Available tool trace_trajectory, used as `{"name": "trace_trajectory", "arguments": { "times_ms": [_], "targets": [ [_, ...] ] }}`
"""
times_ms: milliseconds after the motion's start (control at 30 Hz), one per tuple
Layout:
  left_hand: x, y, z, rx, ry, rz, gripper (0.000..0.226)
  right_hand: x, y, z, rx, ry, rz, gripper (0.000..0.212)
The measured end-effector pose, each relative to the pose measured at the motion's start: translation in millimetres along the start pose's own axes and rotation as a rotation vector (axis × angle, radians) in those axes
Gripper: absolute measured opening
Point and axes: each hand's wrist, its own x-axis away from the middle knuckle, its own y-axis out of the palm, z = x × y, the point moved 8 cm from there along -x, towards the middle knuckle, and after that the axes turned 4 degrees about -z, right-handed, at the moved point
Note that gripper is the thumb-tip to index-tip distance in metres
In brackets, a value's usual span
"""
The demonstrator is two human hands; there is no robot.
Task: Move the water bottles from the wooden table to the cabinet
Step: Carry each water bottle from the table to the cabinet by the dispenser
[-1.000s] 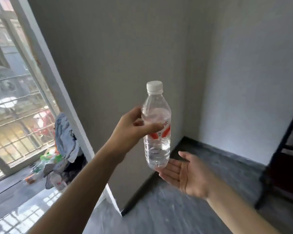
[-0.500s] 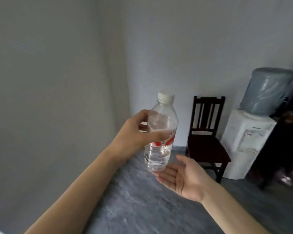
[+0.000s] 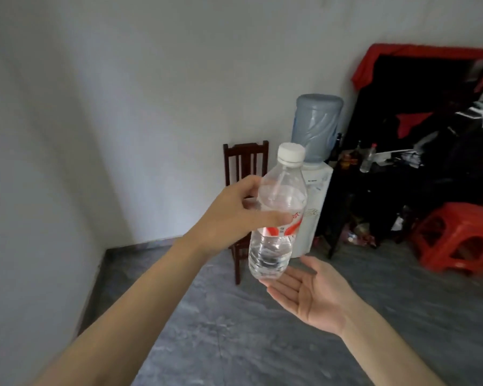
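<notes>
Grey mottled floor (image 3: 262,330) — dark wooden chair (image 3: 244,162), white water dispenser (image 3: 313,207), red plastic stool (image 3: 457,235) standing on it

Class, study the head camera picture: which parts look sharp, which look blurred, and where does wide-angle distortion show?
Head view: the water bottle and left hand look fairly sharp; the red stool and dark clutter at right are smeared; the wall corner at left bows.

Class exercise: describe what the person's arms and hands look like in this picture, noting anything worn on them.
Both forearms are bare as far as the frame shows: no sleeves, gloves, watch or bracelets. The left hand and right hand show no rings on the visible fingers. Nails look short and unpainted.
</notes>
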Motion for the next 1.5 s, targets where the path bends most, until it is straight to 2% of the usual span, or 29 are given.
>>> {"name": "trace_trajectory", "arguments": {
  "times_ms": [200, 467, 800, 967, 1100, 1267, 1400, 1500],
  "targets": [
    [-87, 89, 16, 0.033, 0.041, -0.134, 0.05, 12, -80, -73, -0.083, -0.101, 0.083, 0.058],
    [-193, 196, 43, 0.135, 0.128, -0.179, 0.065, 12, -179, -178, -0.139, -0.168, 0.134, 0.057],
    [-297, 259, 23, 0.076, 0.079, -0.202, 0.041, -31, -252, -255, -0.232, -0.149, 0.12, 0.06],
    [-365, 279, 9, 0.078, 0.099, -0.21, 0.052, -70, -275, -301, -0.274, -0.174, 0.128, 0.059],
    [-429, 292, -6, 0.064, 0.138, -0.231, 0.042, -111, -291, -344, -0.307, -0.174, 0.156, 0.058],
    [-521, 302, -21, 0.104, 0.157, -0.205, 0.043, -163, -313, -418, -0.316, -0.185, 0.214, 0.057],
    [-583, 322, -30, 0.171, 0.148, -0.22, 0.053, -191, -332, -470, -0.326, -0.209, 0.253, 0.051],
    [-616, 339, -38, 0.174, 0.144, -0.255, 0.048, -209, -346, -493, -0.349, -0.205, 0.278, 0.05]
  ]
}}
